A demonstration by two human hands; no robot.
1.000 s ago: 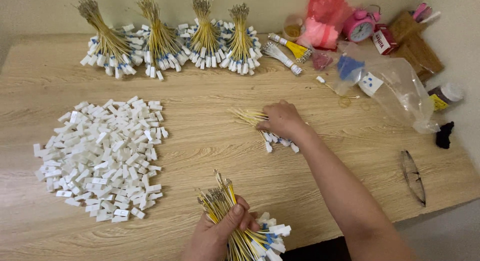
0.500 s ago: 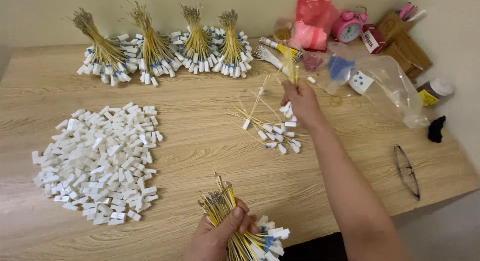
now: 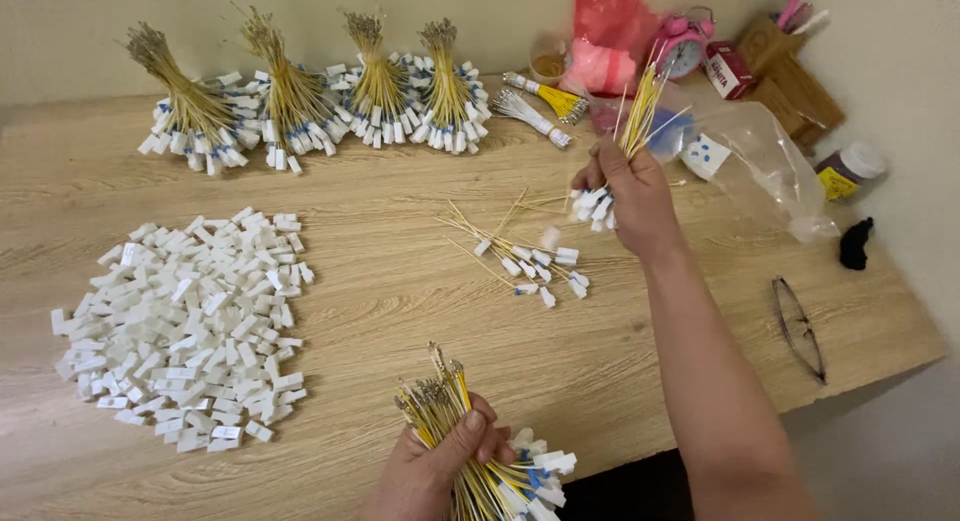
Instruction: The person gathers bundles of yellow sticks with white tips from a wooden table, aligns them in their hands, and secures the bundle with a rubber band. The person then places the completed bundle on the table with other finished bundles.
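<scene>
the right hand is closed around a small bunch of yellow wires, lifted clear of the wooden table, metal tips up and white tags hanging below the fist. a second ago this hand lay flat on the table over a little heap of the same wires; half a second ago it was already rising with a few of them. so a handful has just been picked off the heap and raised, and the loose wires left on the table lie scattered beneath and to the left of it, fewer than before.

the left hand grips a thick bundle of yellow wires at the near edge, tips up, white and blue tags spilling to the right. it has not moved across the three views.

farther out, a pile of white tags sits at the left, four tied bundles stand along the back, and a clear plastic bag lies just beyond the raised hand. a pair of glasses rests at the right.
</scene>
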